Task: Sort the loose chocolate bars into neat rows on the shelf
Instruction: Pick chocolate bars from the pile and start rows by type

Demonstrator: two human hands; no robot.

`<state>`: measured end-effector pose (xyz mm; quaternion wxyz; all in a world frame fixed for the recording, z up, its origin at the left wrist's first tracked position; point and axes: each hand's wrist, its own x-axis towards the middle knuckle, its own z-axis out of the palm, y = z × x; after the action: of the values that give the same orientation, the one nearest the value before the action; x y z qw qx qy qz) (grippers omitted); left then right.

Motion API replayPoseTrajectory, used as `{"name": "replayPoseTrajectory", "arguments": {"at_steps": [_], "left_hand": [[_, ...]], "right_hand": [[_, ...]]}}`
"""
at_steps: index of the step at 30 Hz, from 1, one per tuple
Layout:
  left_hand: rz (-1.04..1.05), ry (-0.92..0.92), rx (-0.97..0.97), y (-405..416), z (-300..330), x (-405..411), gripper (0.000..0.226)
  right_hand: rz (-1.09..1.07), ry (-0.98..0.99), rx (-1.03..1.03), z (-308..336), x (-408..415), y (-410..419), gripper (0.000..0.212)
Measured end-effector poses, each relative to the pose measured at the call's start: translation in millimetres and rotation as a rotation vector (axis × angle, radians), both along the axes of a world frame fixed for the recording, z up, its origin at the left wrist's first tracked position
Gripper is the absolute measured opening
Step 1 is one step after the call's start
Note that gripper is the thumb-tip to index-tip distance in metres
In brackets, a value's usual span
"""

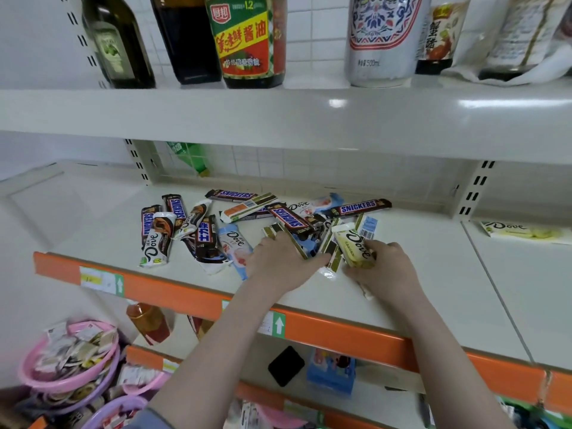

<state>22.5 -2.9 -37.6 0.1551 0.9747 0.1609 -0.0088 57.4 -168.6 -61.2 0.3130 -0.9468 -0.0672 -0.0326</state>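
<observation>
Both hands (280,261) (382,266) work bars (356,244) near the shelf's (433,274) orange edge (340,329).

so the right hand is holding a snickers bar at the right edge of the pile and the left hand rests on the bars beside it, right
Not quite. The head view shows the right hand holding a pale green Dove bar, not a Snickers. The rest stands: it is at the right edge of the pile, and the left hand rests on the bars beside it.

Glossy foil-like chocolate bars (288,216); smooth, glossy painted-metal shelf (418,274); glass bottles (247,41).
</observation>
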Motion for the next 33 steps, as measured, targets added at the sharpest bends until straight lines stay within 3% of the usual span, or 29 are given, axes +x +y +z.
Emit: {"name": "replayPoseTrajectory", "arguments": {"at_steps": [6, 11, 17, 20, 24, 28, 33], "left_hand": [[0.154, -0.147, -0.066, 0.2, -2.8, 6.3, 0.059], [0.098, -0.025, -0.085, 16.5, -2.8, -1.3, 0.049], [0.048, 0.089, -0.187, 31.5, 1.0, -12.0, 0.065], [0.001, 0.1, -0.224, 29.1, 3.3, -12.0, 0.062], [-0.032, 0.068, -0.07, 21.3, 0.8, -9.1, 0.061], [0.001, 0.052, -0.075, 21.3, -0.1, -6.4, 0.063], [-0.077, 0.045, -0.021, 18.3, 0.3, -8.0, 0.03]], "right_hand": [[0.028, -0.021, 0.004, -0.7, -0.1, -2.1, 0.053], [0.038, -0.028, 0.012, -1.8, -0.5, -3.4, 0.055], [0.037, -0.035, 0.007, -3.4, -1.9, -4.1, 0.057], [0.033, -0.022, -0.012, -3.4, -2.2, -4.2, 0.057], [0.02, -0.015, 0.052, -4.4, -6.1, -4.5, 0.058], [0.027, -0.028, 0.103, -4.8, -11.2, -9.6, 0.055], [-0.025, -0.034, 0.143, 1.6, -21.1, -14.9, 0.046]]}}
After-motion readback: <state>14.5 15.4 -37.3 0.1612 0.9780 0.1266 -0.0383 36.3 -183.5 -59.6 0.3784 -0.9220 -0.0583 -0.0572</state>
